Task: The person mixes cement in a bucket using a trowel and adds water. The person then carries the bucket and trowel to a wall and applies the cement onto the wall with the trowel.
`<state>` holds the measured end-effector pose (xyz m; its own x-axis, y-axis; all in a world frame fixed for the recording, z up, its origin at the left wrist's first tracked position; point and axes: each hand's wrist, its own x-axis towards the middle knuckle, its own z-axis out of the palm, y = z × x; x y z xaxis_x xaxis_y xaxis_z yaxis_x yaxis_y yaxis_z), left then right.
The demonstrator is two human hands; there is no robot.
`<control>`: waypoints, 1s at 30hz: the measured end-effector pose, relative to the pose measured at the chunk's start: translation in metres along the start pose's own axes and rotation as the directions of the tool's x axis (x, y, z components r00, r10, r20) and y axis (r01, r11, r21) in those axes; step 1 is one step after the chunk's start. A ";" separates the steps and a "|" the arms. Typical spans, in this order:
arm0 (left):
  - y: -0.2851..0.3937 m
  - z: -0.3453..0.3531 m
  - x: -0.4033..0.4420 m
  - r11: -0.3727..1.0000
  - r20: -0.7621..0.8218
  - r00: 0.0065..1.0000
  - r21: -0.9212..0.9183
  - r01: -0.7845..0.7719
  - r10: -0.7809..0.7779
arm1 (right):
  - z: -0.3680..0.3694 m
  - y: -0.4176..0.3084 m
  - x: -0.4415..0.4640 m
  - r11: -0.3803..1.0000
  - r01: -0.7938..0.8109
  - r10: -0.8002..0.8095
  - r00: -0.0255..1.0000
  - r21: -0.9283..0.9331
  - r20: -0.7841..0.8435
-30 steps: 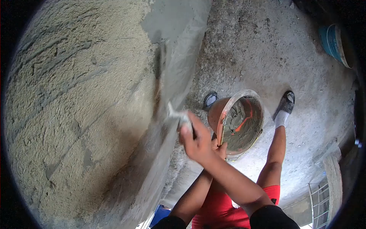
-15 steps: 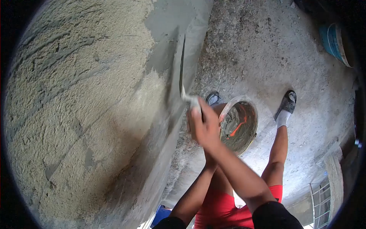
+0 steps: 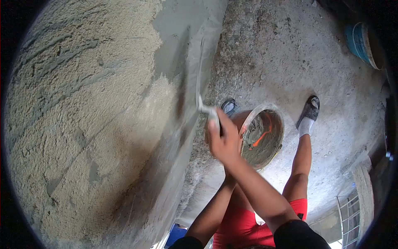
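My right hand point(image 3: 225, 143) is closed around the handle of a trowel point(image 3: 200, 101). The trowel's long thin blade is seen nearly edge-on, against the smooth grey plaster at the wall's point(image 3: 176, 45) lower strip; whether it touches all along I cannot tell. My left forearm point(image 3: 213, 209) reaches up behind the right one, and the left hand is mostly hidden there, its fingers not readable. Just right of my hands stands a bucket point(image 3: 262, 159) holding grey wet mortar, with an orange streak inside.
Rough sandy render covers the wall's left part, with darker trowel streaks. My feet in dark sandals point(image 3: 309, 111) stand on the rough concrete floor point(image 3: 265, 62), either side of the bucket. A blue bucket point(image 3: 357, 43) lies at upper right; a metal rack point(image 3: 349, 218) is at lower right.
The trowel blade has turned slightly, showing a paler face than before. My right hand stays nearly in place, while the view has shifted a little.
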<state>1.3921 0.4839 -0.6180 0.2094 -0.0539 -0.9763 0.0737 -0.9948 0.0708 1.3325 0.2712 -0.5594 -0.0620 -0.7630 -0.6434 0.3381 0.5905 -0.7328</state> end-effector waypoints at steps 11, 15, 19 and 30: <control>0.033 0.014 -0.008 0.629 0.085 0.690 0.341 -0.698 0.719 | 0.019 0.033 -0.086 0.986 0.151 -0.156 0.984 0.067 0.089; -0.021 0.064 0.029 0.681 -0.539 0.434 0.446 -0.581 0.722 | 0.006 0.029 0.021 0.996 -0.021 0.026 0.998 0.086 -0.060; 0.025 0.013 -0.018 0.797 -0.062 0.816 0.272 -0.540 0.574 | 0.047 -0.003 0.044 0.964 0.256 -0.249 0.964 0.066 -0.094; -0.027 -0.021 0.019 0.957 0.098 0.954 0.036 -0.288 0.284 | 0.018 0.004 0.048 0.992 0.028 -0.029 1.000 0.126 0.008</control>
<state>1.4149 0.5120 -0.6345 0.1255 -0.3421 -0.9312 -0.0245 -0.9395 0.3418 1.3473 0.2321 -0.5892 -0.0639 -0.7819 -0.6201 0.4518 0.5313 -0.7166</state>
